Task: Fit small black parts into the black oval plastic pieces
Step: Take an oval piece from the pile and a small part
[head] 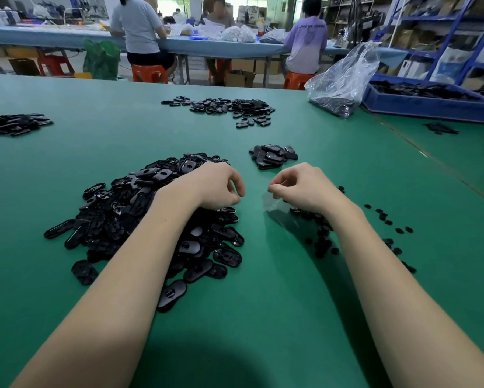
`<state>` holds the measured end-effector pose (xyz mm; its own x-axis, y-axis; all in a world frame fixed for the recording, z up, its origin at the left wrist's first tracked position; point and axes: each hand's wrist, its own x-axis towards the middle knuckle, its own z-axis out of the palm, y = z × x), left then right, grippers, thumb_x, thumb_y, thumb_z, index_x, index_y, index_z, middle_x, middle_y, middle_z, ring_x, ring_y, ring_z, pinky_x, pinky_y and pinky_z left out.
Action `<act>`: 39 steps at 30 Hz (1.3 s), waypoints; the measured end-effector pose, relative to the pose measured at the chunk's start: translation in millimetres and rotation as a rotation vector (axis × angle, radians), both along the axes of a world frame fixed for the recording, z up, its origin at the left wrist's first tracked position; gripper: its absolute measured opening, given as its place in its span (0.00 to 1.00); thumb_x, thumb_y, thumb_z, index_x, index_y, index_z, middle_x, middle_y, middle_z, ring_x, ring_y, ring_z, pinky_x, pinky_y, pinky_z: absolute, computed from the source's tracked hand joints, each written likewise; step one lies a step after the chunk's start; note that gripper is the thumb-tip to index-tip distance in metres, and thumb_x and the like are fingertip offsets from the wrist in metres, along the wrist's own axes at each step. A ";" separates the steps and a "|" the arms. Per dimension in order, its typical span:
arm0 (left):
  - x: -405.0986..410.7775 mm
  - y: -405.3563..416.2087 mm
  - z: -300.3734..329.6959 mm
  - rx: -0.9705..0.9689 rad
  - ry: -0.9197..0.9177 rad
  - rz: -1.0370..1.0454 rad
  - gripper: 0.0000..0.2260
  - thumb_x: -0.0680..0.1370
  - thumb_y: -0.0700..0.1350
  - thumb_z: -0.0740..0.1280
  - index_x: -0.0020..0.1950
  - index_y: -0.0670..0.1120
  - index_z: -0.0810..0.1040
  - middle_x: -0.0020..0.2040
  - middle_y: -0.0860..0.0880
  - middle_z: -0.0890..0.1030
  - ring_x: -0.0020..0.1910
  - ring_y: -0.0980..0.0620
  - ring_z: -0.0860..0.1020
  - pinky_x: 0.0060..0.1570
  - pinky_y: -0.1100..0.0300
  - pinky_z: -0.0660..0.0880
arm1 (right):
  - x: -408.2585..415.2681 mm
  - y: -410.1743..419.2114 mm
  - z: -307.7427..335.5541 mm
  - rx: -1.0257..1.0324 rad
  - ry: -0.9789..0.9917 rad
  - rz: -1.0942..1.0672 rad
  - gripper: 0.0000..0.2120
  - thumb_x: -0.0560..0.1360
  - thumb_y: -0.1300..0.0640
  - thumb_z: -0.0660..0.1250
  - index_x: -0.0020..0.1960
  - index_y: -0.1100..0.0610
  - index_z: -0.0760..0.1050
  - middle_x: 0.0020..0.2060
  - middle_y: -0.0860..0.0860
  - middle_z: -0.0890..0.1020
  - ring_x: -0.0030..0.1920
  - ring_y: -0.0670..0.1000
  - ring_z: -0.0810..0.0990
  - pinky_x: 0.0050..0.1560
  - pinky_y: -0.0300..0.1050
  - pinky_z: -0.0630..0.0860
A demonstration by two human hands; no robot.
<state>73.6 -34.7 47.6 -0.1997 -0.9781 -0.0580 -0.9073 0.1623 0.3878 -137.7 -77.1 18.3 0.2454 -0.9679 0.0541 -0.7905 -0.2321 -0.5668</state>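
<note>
A big heap of black oval plastic pieces (140,219) lies on the green table (263,317), left of centre. My left hand (215,187) rests at the heap's far right edge, fingers curled under; nothing shows in them. To its right, my right hand (302,189) hovers with thumb and forefinger pinched on the edge of a small clear plastic bag (271,203). Small black parts (322,242) lie scattered under and right of my right wrist. A small stack of oval pieces (273,156) sits just beyond my hands.
Farther back lie another spread of oval pieces (229,109) and a pile at the left edge (14,124). A large clear bag of black parts (341,82) and a blue bin (431,103) stand at the back right. People sit at a table beyond.
</note>
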 end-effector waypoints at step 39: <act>-14.9 -7.6 -19.7 -0.067 0.774 0.083 0.08 0.81 0.40 0.65 0.50 0.47 0.83 0.45 0.46 0.83 0.37 0.54 0.80 0.41 0.64 0.79 | -14.4 0.0 -5.2 -0.052 0.221 -0.169 0.03 0.76 0.44 0.70 0.45 0.41 0.82 0.42 0.39 0.83 0.50 0.49 0.81 0.46 0.44 0.72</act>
<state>58.7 -42.4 27.8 -0.0854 -0.9881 0.1278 -0.3928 0.1512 0.9071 -152.0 -77.2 13.2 0.0922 -0.9934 0.0677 -0.9237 -0.1107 -0.3668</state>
